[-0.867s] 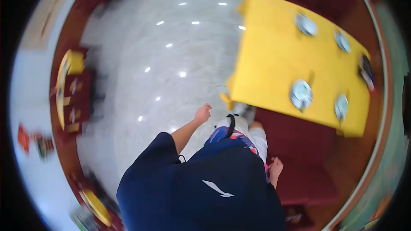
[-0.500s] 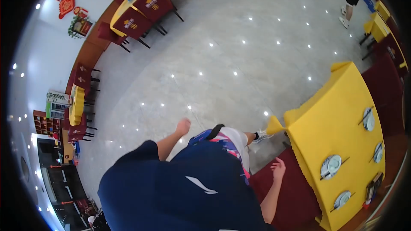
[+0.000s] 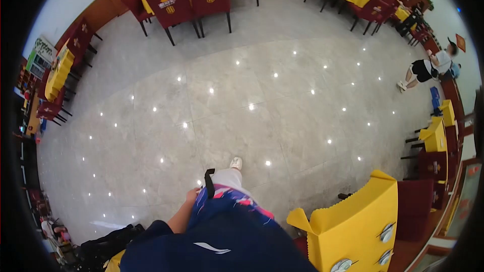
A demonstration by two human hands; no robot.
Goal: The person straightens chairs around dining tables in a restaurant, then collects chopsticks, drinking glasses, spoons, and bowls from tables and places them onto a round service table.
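Observation:
My left hand (image 3: 193, 194) hangs low beside the left hip, next to the purple and pink patterned edge and a black strap (image 3: 209, 182). Its fingers are too small and partly hidden to read, and no held object can be made out. My right hand is out of view. The front of my dark blue shirt (image 3: 217, 226) fills the bottom middle. One light shoe (image 3: 236, 162) shows on the tiled floor ahead. At the lower right stands a table with a yellow cloth (image 3: 353, 211), bearing plates (image 3: 342, 265) and chopsticks.
Dark red chairs (image 3: 209, 0) surround yellow-clothed tables along the far side. More tables line the left (image 3: 60, 73) and right (image 3: 436, 136). A person in a light top and black shorts (image 3: 423, 70) stands at the right. Black bags or cloth (image 3: 108, 244) lie at the lower left.
The view has swung right and up, showing more floor and far tables. The near yellow table has shifted lower in view. My right hand has left the frame, and my left hand is closer to the hip.

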